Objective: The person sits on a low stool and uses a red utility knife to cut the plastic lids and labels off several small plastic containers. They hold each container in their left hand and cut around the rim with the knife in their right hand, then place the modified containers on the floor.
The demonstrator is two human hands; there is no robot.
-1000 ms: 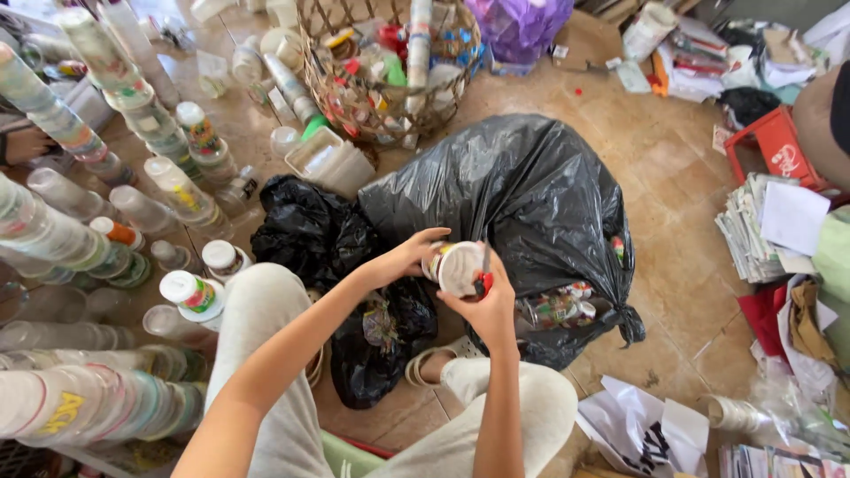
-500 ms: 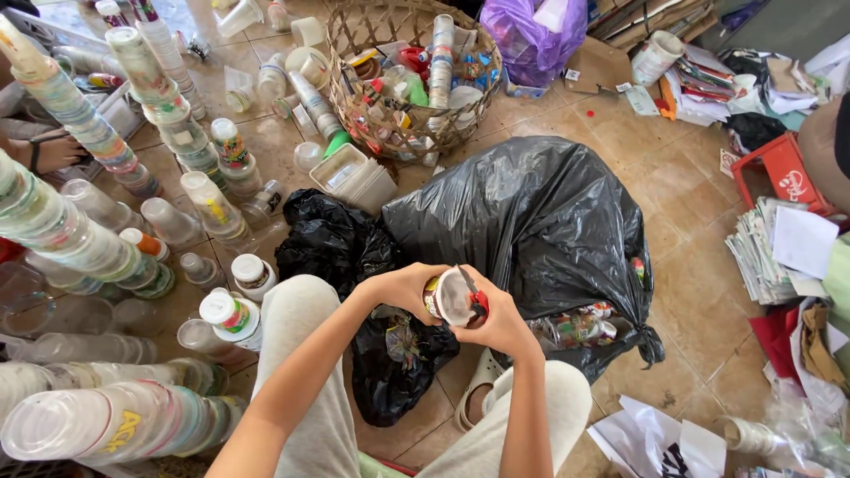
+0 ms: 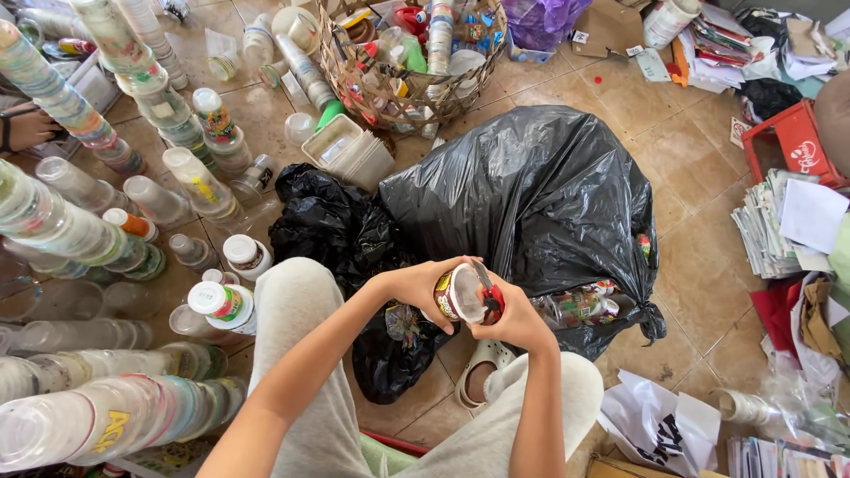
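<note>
My left hand (image 3: pixel 416 288) grips a small plastic cup (image 3: pixel 460 295) with a colourful printed wrap, held on its side above my knees. My right hand (image 3: pixel 518 320) holds a small red-handled cutter (image 3: pixel 490 296) with its blade against the cup's rim. Both hands meet over a small open black bag (image 3: pixel 390 354) between my legs. Just beyond stands a large, full black rubbish bag (image 3: pixel 540 190) with a tear at its lower right showing packaging.
Long stacks of clear plastic cups (image 3: pixel 62 226) lie and stand on the left. A wicker basket (image 3: pixel 398 84) full of bottles and cups sits at the top. Piles of paper (image 3: pixel 784 221), a red crate (image 3: pixel 792 150) and a purple bag (image 3: pixel 540 19) are on the right, all on a brown tiled floor.
My hands with the cup have dropped slightly toward my lap and the cup has turned; the cutter now sits at its rim. The view has shifted a little.
</note>
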